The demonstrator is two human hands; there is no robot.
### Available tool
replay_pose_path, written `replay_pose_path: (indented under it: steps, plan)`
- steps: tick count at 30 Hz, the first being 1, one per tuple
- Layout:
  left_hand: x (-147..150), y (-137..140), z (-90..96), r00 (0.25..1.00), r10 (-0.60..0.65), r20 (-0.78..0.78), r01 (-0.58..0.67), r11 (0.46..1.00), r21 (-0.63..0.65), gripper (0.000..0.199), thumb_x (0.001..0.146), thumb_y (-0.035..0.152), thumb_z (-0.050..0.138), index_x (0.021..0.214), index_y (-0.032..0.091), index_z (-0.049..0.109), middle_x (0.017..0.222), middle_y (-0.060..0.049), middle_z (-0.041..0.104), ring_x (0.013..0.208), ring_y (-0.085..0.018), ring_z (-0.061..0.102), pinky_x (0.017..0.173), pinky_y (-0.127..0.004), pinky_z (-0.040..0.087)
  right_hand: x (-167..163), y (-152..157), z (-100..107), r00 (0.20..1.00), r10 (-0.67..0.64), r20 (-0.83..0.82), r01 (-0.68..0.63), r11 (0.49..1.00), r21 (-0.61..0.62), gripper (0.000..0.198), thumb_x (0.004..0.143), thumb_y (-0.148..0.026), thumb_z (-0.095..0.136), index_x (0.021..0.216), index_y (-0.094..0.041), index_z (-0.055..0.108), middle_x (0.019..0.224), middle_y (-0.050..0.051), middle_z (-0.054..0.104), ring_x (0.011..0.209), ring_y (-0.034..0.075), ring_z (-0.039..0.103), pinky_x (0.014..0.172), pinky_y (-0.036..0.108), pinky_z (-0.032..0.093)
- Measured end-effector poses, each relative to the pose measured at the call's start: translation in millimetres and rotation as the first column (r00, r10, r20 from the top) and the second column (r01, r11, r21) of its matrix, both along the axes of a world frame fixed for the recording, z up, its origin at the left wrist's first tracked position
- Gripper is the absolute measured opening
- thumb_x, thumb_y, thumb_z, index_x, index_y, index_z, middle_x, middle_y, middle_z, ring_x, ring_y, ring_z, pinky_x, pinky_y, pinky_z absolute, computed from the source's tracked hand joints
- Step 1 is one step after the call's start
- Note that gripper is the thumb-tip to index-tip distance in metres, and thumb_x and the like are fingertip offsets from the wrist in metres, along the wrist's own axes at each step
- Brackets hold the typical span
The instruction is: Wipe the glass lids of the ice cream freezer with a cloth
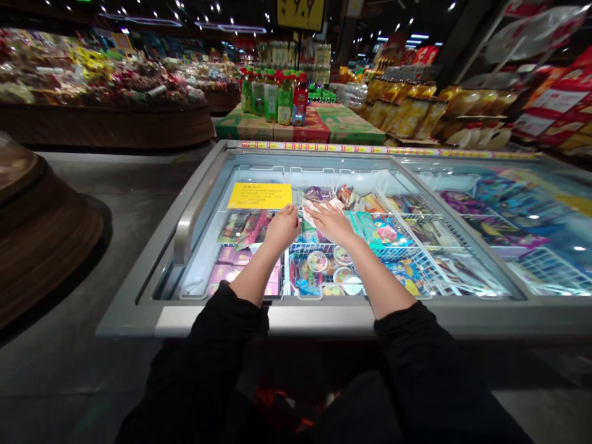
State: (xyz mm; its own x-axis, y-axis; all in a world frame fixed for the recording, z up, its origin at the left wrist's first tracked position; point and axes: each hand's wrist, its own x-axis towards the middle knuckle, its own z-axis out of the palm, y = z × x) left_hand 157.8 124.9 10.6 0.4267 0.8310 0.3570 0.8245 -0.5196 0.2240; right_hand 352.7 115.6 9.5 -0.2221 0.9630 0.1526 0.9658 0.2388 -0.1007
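My right hand [332, 221] lies with its fingers stretched out on a pale pinkish cloth [324, 205], pressing it against the glass lid of a chest freezer [222, 246]. Just to the left is my left hand [283, 227], its fingers curled together over the glass; whatever they may hold is hidden. Through the glass show wire baskets [419, 259], lidded tubs [317, 261], pink boxes [225, 254] and colourful packets [387, 233]. A yellow sign [259, 195] sits on the lid beyond my left hand.
A curved metal handle [185, 234] stands up at the lid's left side. Bottles [271, 98] on boxes [300, 125] rise behind the freezer. Jars [411, 114] are stacked at the back right. A rounded wooden display [41, 228] stands at the left.
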Motion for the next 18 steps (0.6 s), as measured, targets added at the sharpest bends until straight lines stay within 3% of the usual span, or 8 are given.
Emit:
replay_pose_path:
  steps: [4,9,14,18]
  plan:
    - [-9.4,-21.5,-5.3,0.998,-0.021,-0.061,0.020,1.000,-0.023,0.046,0.105,0.010,0.049,0.150,0.002,0.057,0.160,-0.026,0.054,0.154,-0.028,0.050,0.129,-0.044,0.039,22.7,-20.7,-1.2,0.999,-0.010,-0.035,0.010,1.000,-0.008,0.059,0.111,-0.034,0.028,0.166,-0.025,0.047,0.173,0.002,0.042,0.163,0.029,0.032,0.132,0.055,0.032]
    - [-27.5,-53.5,-18.8,0.994,-0.078,-0.082,0.078,0.997,-0.007,0.050,0.107,0.009,0.044,0.155,0.003,0.054,0.164,-0.025,0.049,0.156,-0.029,0.046,0.130,-0.045,0.039,20.9,-7.4,-0.5,0.989,-0.144,-0.031,0.144,0.989,0.010,0.060,0.110,-0.033,0.027,0.165,-0.019,0.048,0.172,0.007,0.043,0.163,0.032,0.034,0.131,0.058,0.032]
    - [-34.6,-63.2,-20.5,0.996,-0.086,-0.039,0.086,0.996,-0.007,0.050,0.107,0.011,0.044,0.156,0.007,0.054,0.163,-0.023,0.050,0.157,-0.028,0.045,0.130,-0.048,0.040,-13.3,-18.8,-2.9,0.998,0.058,-0.018,-0.058,0.998,0.008,0.061,0.111,-0.034,0.026,0.166,-0.019,0.047,0.173,0.005,0.042,0.164,0.029,0.030,0.133,0.053,0.029]
    - [-33.1,-63.6,-17.3,0.995,-0.083,-0.060,0.082,0.996,-0.023,0.049,0.108,0.011,0.043,0.155,0.003,0.053,0.165,-0.023,0.049,0.158,-0.028,0.043,0.131,-0.044,0.037,-7.8,-51.4,-7.4,0.983,0.181,-0.031,-0.182,0.983,-0.018,0.062,0.112,-0.038,0.025,0.168,-0.021,0.044,0.174,0.004,0.041,0.165,0.026,0.028,0.135,0.051,0.027]
